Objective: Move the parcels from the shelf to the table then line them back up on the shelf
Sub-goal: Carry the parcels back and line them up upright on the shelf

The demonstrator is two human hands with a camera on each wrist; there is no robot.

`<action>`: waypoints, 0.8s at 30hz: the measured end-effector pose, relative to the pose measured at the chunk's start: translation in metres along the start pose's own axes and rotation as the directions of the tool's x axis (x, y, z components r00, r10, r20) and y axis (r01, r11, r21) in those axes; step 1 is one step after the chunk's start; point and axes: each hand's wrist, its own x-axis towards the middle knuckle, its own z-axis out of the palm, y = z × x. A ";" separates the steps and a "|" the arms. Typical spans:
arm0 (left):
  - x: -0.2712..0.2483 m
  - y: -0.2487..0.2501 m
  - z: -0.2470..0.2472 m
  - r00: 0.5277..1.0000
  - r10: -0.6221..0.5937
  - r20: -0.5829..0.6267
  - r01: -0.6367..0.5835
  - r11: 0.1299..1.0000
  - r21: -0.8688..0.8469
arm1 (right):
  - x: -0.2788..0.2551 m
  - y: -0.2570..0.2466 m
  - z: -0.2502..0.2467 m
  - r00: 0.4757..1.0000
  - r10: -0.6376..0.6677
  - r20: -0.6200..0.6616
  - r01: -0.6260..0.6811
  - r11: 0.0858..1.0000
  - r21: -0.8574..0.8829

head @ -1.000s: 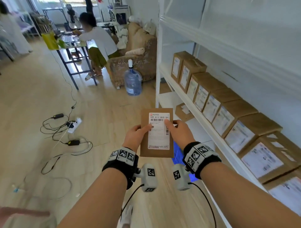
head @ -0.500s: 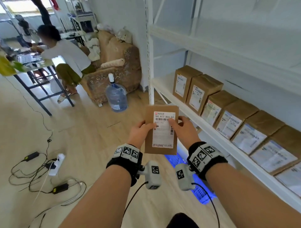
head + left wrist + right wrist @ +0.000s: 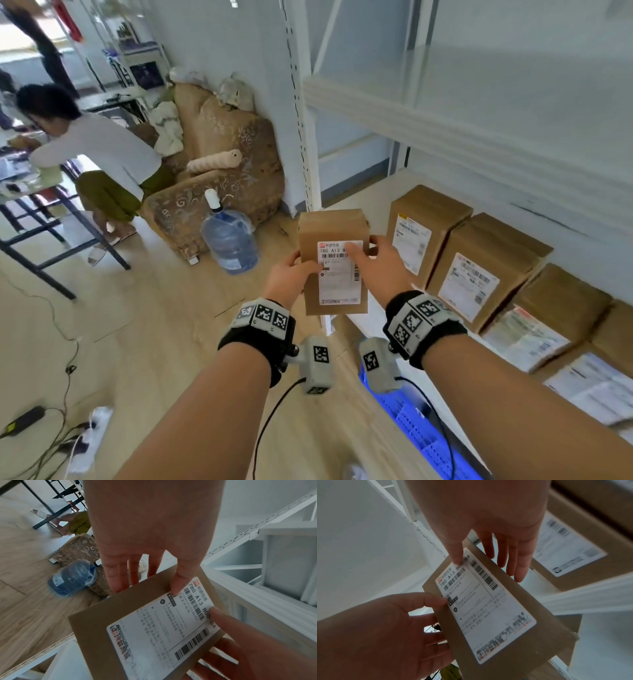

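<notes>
I hold a brown cardboard parcel (image 3: 334, 226) with a white label upright in both hands, at the front edge of the white shelf (image 3: 356, 202). My left hand (image 3: 301, 265) grips its left side and my right hand (image 3: 364, 248) its right side, thumbs on the label, fingers behind. It hangs just left of the row of several labelled parcels (image 3: 479, 270) standing on the shelf. In the left wrist view the parcel (image 3: 102, 635) shows under my thumb and fingers (image 3: 118, 580). In the right wrist view the parcel (image 3: 530, 622) is pinched the same way by my fingers (image 3: 518, 566).
The upper shelf board (image 3: 445, 116) runs above the row. A blue crate (image 3: 418, 431) sits low under the shelf. On the floor to the left are a water bottle (image 3: 229, 243), a sofa (image 3: 219, 154), a person seated (image 3: 102, 150) at a table, and cables (image 3: 51, 435).
The parcel has travelled with both hands up and toward the left end of the shelf, and its top face now shows. The view has swung right toward the shelf.
</notes>
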 end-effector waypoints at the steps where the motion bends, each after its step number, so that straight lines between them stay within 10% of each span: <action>1: 0.018 0.005 -0.003 1.000 0.007 -0.007 -0.007 1.000 -0.002 | 0.018 -0.004 0.006 1.000 0.001 0.005 -0.001 1.000 -0.014; 14: 0.191 0.058 0.008 0.978 -0.025 0.205 0.011 0.998 0.069 | 0.139 -0.025 0.034 0.974 0.070 -0.218 -0.094 0.990 -0.103; 24: 0.258 0.084 0.024 0.821 -0.051 0.569 -0.084 0.975 0.208 | 0.164 -0.029 0.042 0.866 0.258 -0.428 -0.345 0.928 -0.140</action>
